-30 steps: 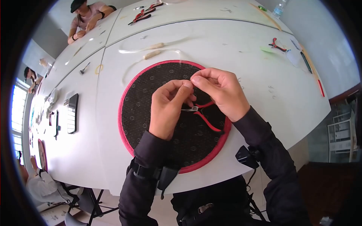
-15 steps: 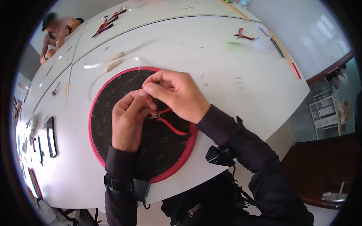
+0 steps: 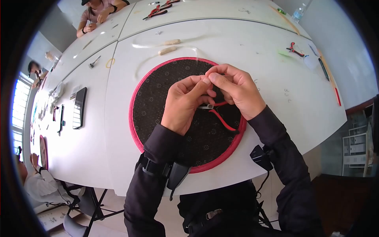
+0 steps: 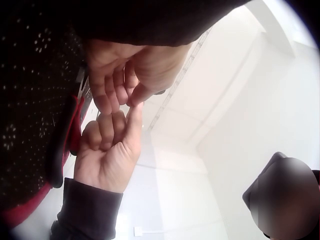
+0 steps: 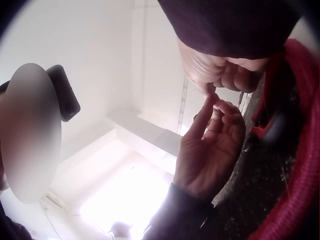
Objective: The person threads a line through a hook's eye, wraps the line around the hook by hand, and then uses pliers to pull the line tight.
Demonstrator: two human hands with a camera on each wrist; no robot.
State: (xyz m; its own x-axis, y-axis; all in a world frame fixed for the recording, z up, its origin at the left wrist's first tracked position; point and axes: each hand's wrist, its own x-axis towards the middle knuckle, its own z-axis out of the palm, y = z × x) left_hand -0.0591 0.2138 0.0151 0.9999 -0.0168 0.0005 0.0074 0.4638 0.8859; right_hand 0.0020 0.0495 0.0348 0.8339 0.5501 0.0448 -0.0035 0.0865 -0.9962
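Both hands hover over a round dark mat (image 3: 158,102) with a red rim. My left hand (image 3: 203,81) and right hand (image 3: 213,77) meet fingertip to fingertip, each pinching a small piece too tiny to make out. In the left wrist view the left hand (image 4: 131,97) touches the right hand's fingertips (image 4: 135,112). The right wrist view shows the right hand (image 5: 210,90) against the left hand's raised fingers (image 5: 205,117). Red-handled pliers (image 3: 221,116) lie on the mat under the hands, untouched.
Two beige spindle-shaped pieces (image 3: 167,50) with clear strands lie beyond the mat. A black phone (image 3: 79,107) is at the left, red pliers (image 3: 295,49) at the right, more pliers (image 3: 158,10) far back. Other people sit at the far left. The table's edge (image 3: 237,179) runs close to my body.
The head view swung away and back. The hands stayed joined at the fingertips over the mat, and the pliers did not move.
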